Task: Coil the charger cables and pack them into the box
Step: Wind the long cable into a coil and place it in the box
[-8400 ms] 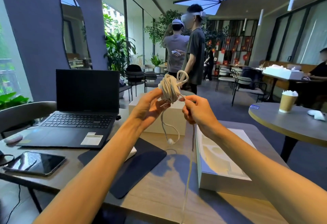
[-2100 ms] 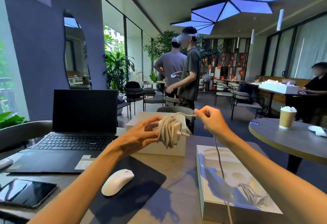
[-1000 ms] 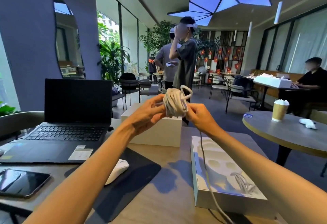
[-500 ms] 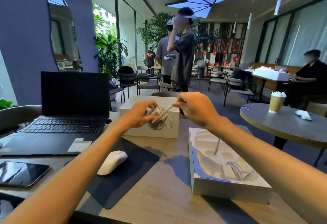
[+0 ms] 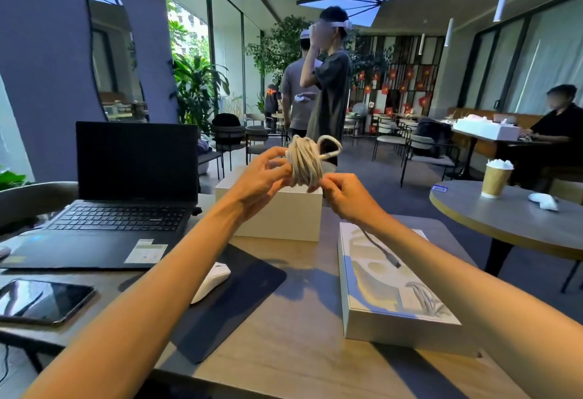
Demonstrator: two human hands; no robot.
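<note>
Thickly wound cream cable coil [image 5: 304, 163], left hand [image 5: 262, 177] gripping, right hand [image 5: 347, 193] pinching its side

Two bare forearms reach forward from the lower corners of the frame and converge at its centre, both hands held up in the air. The left hand [image 5: 263, 176], palm turned inward, grips the side of a coiled cable [image 5: 304, 162] with its fingers [image 5: 271, 155] spread and curled. The right hand [image 5: 350, 198], knuckles up, pinches the coil's lower edge between thumb and forefinger, the other fingers tucked under.
</note>
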